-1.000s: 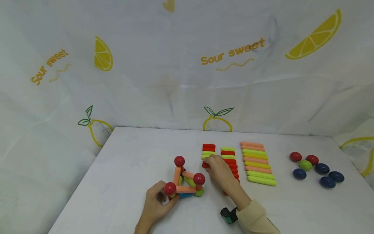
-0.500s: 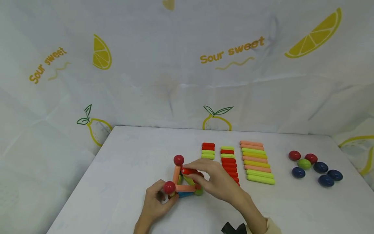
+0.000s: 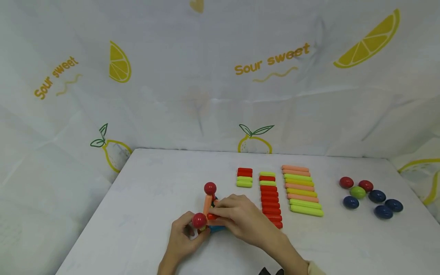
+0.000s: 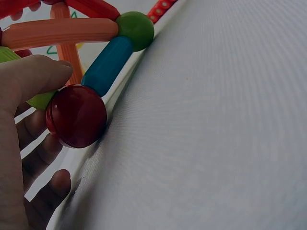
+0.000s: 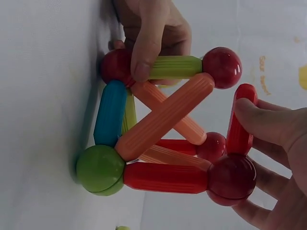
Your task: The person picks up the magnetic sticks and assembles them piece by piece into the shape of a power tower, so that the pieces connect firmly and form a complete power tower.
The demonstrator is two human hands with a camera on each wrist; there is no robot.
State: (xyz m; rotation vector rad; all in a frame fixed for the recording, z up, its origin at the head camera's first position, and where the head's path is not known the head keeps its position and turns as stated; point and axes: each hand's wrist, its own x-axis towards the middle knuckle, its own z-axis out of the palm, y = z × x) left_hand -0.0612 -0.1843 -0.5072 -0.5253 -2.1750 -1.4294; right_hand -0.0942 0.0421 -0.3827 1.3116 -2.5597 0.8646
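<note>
A building frame of ridged rods and balls stands near the table's front; its blue rod (image 5: 110,112) joins a green ball (image 5: 100,168) to a red ball low on the frame. My left hand (image 3: 182,235) grips the lower left corner, thumb on the light-green upright rod (image 5: 175,67) by that low red ball (image 4: 76,116). With thumb and fingers my right hand (image 3: 245,221) pinches a short red rod (image 5: 240,122). One end meets an upper red ball (image 5: 231,179); the other points toward another upper red ball (image 5: 221,67), a small gap between. My right hand hides part of the frame in the head view.
Right of the frame lie a short stack of red and lime rods (image 3: 245,177), a longer row of mostly red rods (image 3: 270,199) and a column of long rods (image 3: 302,189). Several loose balls (image 3: 358,192) sit far right. Behind hangs a lemon-print cloth (image 3: 206,95).
My right hand has picked up a short red rod from the stack and carried it left and toward me, onto the frame's top. My left hand keeps its grip on the corner.
</note>
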